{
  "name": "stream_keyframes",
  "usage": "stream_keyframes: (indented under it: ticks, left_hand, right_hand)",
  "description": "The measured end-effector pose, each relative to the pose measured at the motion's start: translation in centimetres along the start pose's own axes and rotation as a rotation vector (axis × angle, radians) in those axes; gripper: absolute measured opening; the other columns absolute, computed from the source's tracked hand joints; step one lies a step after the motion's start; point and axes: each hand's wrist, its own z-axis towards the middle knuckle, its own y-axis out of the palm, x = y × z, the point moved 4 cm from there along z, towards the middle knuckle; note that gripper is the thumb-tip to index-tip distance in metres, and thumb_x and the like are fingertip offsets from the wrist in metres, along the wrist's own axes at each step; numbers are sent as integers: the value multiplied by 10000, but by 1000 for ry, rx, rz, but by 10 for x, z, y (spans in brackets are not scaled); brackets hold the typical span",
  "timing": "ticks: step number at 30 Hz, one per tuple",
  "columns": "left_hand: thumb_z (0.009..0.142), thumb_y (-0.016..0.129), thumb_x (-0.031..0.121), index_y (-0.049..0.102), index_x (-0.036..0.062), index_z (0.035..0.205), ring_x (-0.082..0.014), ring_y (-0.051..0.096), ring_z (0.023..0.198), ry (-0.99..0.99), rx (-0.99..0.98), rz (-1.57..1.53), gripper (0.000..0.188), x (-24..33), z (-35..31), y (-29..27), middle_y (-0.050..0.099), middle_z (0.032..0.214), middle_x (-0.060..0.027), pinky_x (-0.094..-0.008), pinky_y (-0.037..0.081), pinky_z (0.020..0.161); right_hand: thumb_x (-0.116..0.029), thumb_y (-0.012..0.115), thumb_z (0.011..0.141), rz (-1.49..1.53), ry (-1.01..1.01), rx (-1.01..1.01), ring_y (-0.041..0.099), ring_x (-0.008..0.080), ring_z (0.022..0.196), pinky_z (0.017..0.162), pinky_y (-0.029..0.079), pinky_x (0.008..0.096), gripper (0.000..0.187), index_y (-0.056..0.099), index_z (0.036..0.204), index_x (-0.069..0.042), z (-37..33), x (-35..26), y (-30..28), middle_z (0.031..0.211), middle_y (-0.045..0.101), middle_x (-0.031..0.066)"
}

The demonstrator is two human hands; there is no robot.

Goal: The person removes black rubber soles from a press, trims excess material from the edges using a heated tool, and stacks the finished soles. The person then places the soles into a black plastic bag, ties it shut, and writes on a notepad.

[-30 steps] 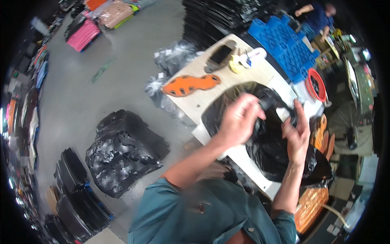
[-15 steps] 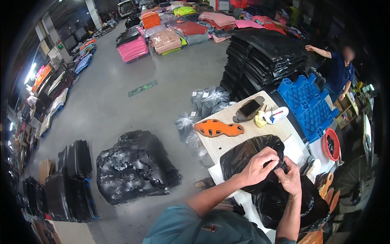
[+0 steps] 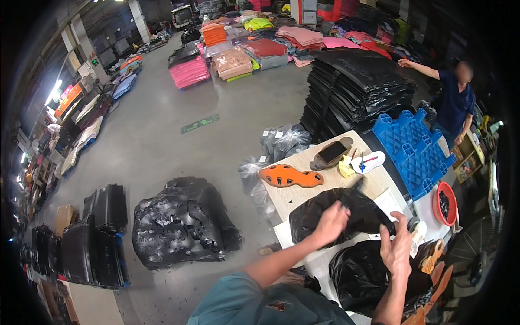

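Observation:
A black plastic bag (image 3: pixel 360 211) lies on the light wooden table (image 3: pixel 280 199) in front of me. My left hand (image 3: pixel 330 223) is over the bag's left part, its fingers closed and seeming to pinch the black plastic; motion blurs the fingertips. At the bag's right end is my right hand (image 3: pixel 396 246), its thumb and fingers apart, close to the plastic. Nearer me, a second black bag (image 3: pixel 357 271) sits below, partly behind my right forearm. Beyond the first bag lie an orange sole-shaped piece (image 3: pixel 291 176) with holes and a phone (image 3: pixel 332 151) on a brown piece.
A white sole (image 3: pixel 368 161) with pens and a crumpled yellow piece (image 3: pixel 345 167) are at the table's far side. Blue pallets (image 3: pixel 414 151) and a red basin (image 3: pixel 444 203) stand right. Tall black sheet stacks (image 3: pixel 352 86) rise behind; a person (image 3: pixel 455 103) stands far right.
My hands were together, pinching the bag's gathered plastic. They have parted, the left moving left and the right to the right and down. The bag now lies flatter.

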Motion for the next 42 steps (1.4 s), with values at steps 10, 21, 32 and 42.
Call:
stream_keyframes:
  ticks: [10,21,32,42]
  left_hand:
    - [878,684,126,399,58,1543,-392,631,1233,339,-551,801,727,56,-33,44,642,1339,-222,-434,514,1032]
    - [1077,489,297,653,-7,1135,-263,716,777,157,-371,771,350,42,-13,32,712,821,-125,-397,530,714]
    - [922,721,35,739,52,1040,-133,659,872,43,-280,592,121,52,-15,25,747,988,-31,-291,522,796]
    - [777,648,-117,628,35,1045,-398,704,928,636,-121,996,308,53,-4,11,714,1016,-159,-453,554,823]
  right_hand:
    - [-61,678,738,-264,-809,-248,646,341,893,775,549,427,211,575,912,1,-23,-21,41,916,625,174]
    - [-143,755,832,-154,-601,-132,613,367,1158,996,532,457,529,617,1327,-19,8,-7,16,1315,603,172]
    - [-190,669,973,266,-209,-187,705,377,930,828,555,462,209,706,1073,-10,6,42,41,986,720,203]
    - [-462,511,1072,275,-105,-407,678,272,772,759,520,421,510,717,910,-25,40,94,133,833,699,156]
